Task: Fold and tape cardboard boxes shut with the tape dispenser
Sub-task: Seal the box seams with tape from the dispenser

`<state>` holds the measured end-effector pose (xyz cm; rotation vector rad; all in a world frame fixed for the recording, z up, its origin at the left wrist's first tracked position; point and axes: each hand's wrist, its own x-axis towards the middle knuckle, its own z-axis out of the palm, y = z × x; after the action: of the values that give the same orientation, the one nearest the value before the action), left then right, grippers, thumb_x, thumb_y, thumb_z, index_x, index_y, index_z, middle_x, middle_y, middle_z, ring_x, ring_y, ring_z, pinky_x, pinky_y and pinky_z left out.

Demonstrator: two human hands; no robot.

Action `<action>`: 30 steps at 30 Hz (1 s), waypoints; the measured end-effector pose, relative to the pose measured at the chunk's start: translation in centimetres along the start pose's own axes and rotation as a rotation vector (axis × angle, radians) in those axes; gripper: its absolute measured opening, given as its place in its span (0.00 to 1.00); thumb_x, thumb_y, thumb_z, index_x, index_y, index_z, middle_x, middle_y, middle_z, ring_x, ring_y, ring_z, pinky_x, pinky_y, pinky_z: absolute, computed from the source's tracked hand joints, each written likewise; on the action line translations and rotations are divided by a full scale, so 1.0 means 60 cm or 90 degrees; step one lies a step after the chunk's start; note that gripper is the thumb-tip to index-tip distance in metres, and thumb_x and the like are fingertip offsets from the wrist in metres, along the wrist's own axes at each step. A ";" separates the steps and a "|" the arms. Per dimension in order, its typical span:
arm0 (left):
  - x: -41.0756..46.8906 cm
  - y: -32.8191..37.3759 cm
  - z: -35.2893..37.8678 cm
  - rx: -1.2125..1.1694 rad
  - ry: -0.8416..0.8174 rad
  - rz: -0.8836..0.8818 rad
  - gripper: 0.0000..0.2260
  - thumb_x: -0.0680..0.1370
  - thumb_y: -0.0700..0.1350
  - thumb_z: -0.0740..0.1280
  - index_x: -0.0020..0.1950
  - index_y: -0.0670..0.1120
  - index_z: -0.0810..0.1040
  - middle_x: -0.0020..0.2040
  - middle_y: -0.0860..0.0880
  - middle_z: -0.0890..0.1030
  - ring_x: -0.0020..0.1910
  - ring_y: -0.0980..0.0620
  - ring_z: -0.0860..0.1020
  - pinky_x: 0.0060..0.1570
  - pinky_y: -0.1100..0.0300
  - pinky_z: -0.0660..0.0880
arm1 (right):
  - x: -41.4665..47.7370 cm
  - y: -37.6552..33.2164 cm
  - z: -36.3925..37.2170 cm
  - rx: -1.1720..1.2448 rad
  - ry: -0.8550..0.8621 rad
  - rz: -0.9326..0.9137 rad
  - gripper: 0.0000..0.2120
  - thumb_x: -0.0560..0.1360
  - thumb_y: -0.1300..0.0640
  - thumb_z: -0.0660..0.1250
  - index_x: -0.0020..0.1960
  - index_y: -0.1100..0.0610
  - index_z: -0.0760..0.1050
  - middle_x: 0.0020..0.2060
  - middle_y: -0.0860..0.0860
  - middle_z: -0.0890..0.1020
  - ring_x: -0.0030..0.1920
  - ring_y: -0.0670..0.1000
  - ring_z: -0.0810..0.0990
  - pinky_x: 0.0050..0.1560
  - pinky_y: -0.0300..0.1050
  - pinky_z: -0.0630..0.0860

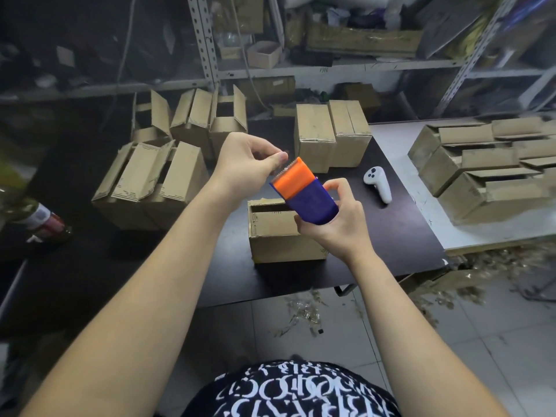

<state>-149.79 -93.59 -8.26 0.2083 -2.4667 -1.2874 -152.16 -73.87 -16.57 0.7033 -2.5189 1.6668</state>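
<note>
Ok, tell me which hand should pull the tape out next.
The left hand: its fingertips are at the dispenser's orange toothed end, while the right hand grips its blue body above the box.

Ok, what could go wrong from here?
The left hand pinches right at the toothed edge of the tape dispenser, so a slip could nick a fingertip. The right hand holds it above the box, whose flaps show a gap; tape might seal it crooked.

Dispenser [304,191] above box [282,236] — controller [378,183] right
</note>
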 end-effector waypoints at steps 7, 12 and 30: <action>-0.015 -0.004 0.014 0.033 0.025 0.003 0.06 0.80 0.46 0.71 0.52 0.45 0.85 0.42 0.55 0.82 0.43 0.58 0.80 0.35 0.79 0.71 | -0.002 0.008 0.004 -0.028 0.003 -0.019 0.29 0.65 0.57 0.84 0.56 0.52 0.69 0.36 0.42 0.80 0.35 0.39 0.80 0.34 0.28 0.72; 0.006 -0.013 -0.024 -0.014 0.101 -0.011 0.05 0.79 0.45 0.72 0.46 0.46 0.87 0.39 0.52 0.85 0.41 0.55 0.83 0.45 0.56 0.82 | -0.025 0.037 -0.006 -0.055 0.023 0.029 0.26 0.63 0.59 0.83 0.51 0.52 0.69 0.31 0.42 0.78 0.30 0.42 0.78 0.30 0.30 0.68; -0.018 -0.112 -0.019 -0.111 -0.110 -0.137 0.20 0.75 0.43 0.75 0.65 0.56 0.77 0.55 0.50 0.81 0.59 0.54 0.79 0.58 0.56 0.74 | -0.011 0.057 -0.016 -0.179 0.100 0.000 0.27 0.64 0.47 0.76 0.62 0.49 0.75 0.52 0.46 0.80 0.54 0.50 0.76 0.55 0.60 0.77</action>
<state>-148.56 -98.00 -13.40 0.3383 -2.5095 -1.6660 -153.09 -71.69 -19.28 0.5234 -2.5642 1.2736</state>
